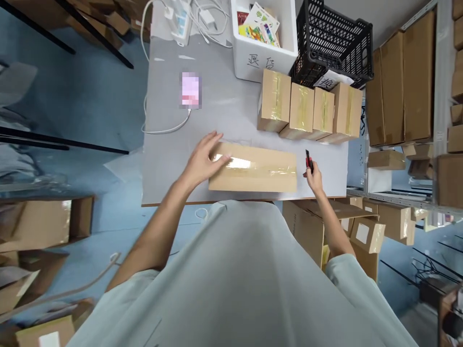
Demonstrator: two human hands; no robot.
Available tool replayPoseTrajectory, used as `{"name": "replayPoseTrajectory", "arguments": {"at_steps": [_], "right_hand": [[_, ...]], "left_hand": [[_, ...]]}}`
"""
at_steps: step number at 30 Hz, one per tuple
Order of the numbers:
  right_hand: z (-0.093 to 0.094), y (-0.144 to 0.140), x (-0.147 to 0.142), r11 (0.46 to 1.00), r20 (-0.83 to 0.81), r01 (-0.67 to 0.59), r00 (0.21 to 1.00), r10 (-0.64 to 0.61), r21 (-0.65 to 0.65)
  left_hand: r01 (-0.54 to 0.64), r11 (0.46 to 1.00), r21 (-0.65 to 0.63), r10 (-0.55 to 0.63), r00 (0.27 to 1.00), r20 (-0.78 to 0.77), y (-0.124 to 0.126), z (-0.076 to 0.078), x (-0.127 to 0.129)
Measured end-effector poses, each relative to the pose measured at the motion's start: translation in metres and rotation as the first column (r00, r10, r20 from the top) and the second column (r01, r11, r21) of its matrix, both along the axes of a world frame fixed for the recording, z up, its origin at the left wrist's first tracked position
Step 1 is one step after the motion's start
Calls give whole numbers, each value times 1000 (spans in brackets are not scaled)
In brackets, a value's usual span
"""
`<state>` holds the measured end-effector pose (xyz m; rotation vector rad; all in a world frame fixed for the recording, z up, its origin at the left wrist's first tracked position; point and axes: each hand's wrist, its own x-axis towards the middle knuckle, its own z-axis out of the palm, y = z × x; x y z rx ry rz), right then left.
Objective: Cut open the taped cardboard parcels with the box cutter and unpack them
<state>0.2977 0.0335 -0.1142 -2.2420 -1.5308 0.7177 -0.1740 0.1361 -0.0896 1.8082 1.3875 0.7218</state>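
A long cardboard box (256, 168) sealed with clear tape lies lengthwise near the front edge of the grey table. My left hand (206, 159) is at the box's left end, its thumb over the top and its fingers stretched out past the far left corner. To the right of the box, my right hand (314, 177) is closed around a red and black box cutter (308, 161), which points away from me. The cutter is apart from the box. Whether its blade is out is too small to tell.
Several taped boxes (302, 108) stand in a row at the back right. Behind them are a white bin (265, 60) holding colourful cards and a black crate (336, 43). A lit phone (190, 90) on a cable lies back left, near a power strip (182, 24).
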Motion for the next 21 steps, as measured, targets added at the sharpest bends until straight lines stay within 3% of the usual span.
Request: {"name": "replayPoseTrajectory", "arguments": {"at_steps": [3, 6, 9, 13, 16, 21], "right_hand": [[53, 6, -17, 998, 13, -17, 1000, 16, 61], [104, 17, -52, 977, 120, -203, 973, 195, 64], [137, 31, -104, 905, 208, -425, 884, 417, -11], [151, 49, -178, 721, 192, -667, 695, 693, -188], [151, 60, -220, 588, 157, -752, 569, 807, -298], [156, 75, -256, 474, 154, -763, 456, 877, -440]], "left_hand": [[77, 996, -50, -74, 995, 67, -10, -2, -19], [137, 988, -72, -127, 984, 122, -11, -8, -34], [180, 980, -80, -166, 973, 162, -11, -15, -40], [230, 970, -84, -208, 955, 209, -16, -23, -40], [239, 966, -103, -205, 942, 266, -22, -31, -37], [234, 960, -154, -164, 916, 367, -31, -42, -34]]}}
